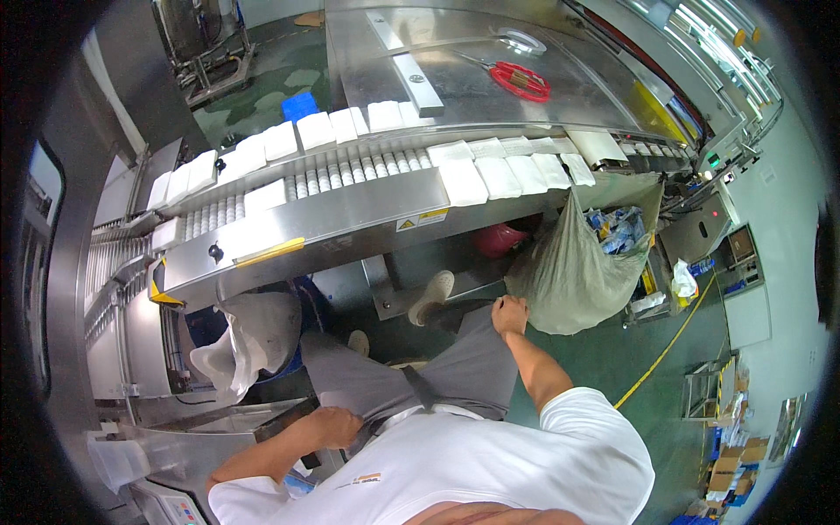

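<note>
My left hand (337,427) rests closed against my left hip, beside the waist of my grey trousers (385,376). On my right knee lies my right hand (509,315), curled into a fist, with nothing showing in it. Neither hand touches the conveyor. Ahead of me runs a roller conveyor (328,178), carrying white rectangular pads (264,198) in a line along its far side. More white pads (499,178) lie side by side on its near edge to the right. Just beyond my right hand hangs a grey-green cloth sack (564,284) holding blue crumpled wrappers (617,227).
Scissors with red handles (520,81) lie on the steel table (464,74) behind the conveyor. A blue block (299,107) stands near the pads. White sheeting (245,350) hangs over a dark blue bin to my left. Cardboard boxes (726,468) are stacked far right.
</note>
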